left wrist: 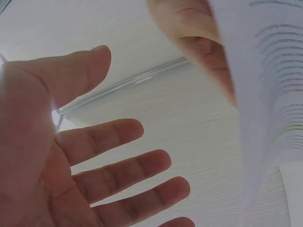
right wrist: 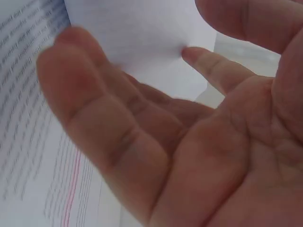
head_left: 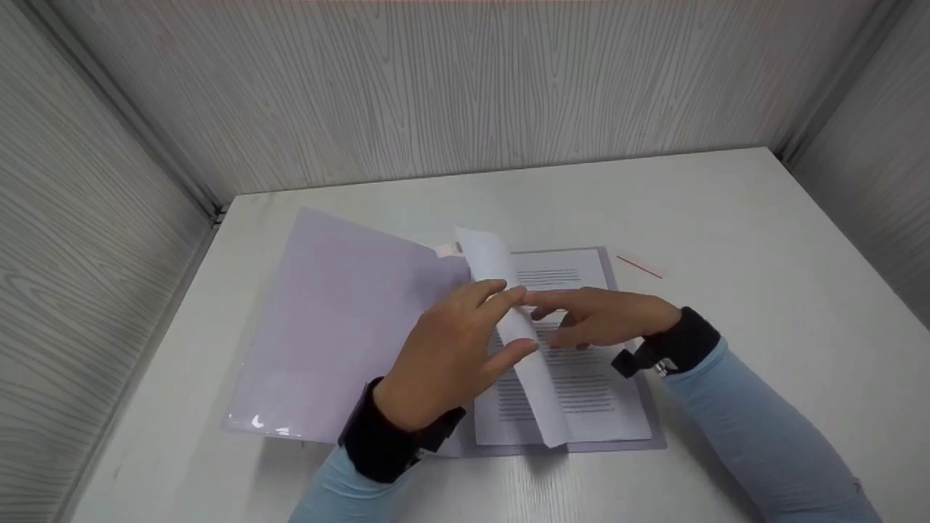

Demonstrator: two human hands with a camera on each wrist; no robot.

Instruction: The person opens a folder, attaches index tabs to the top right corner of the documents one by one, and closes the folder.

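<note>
Lilac plastic, glossy at one corner, spreads across a white worktop [head_left: 734, 225]; the folder [head_left: 341, 312] lies open, its cover out to the left and seemingly not quite flat. From my remote post I see one white sheet [head_left: 529, 370] standing curled over the printed pages [head_left: 581, 392] in the right half, between the two hands; the left grip [head_left: 454, 341] is wide, its fingers spread and holding nothing, though I cannot tell whether it touches the paper; the right grip [head_left: 596, 316] pinches nothing either, one straight fingertip pressing the sheet.

That single contact is my chief worry; with no pinch to back it, the curled paper could slip off and spring back to the right. Pressure at one spot could also dent or crease it; the right wrist view shows a shadowed dimple at the fingertip. Other right fingers hang close over the pages, and a careless drag might skew them; the left forearm, near the cover, could knock it. I judge the red strip [head_left: 639, 266], apart beyond the folder's right edge, safe enough.
</note>
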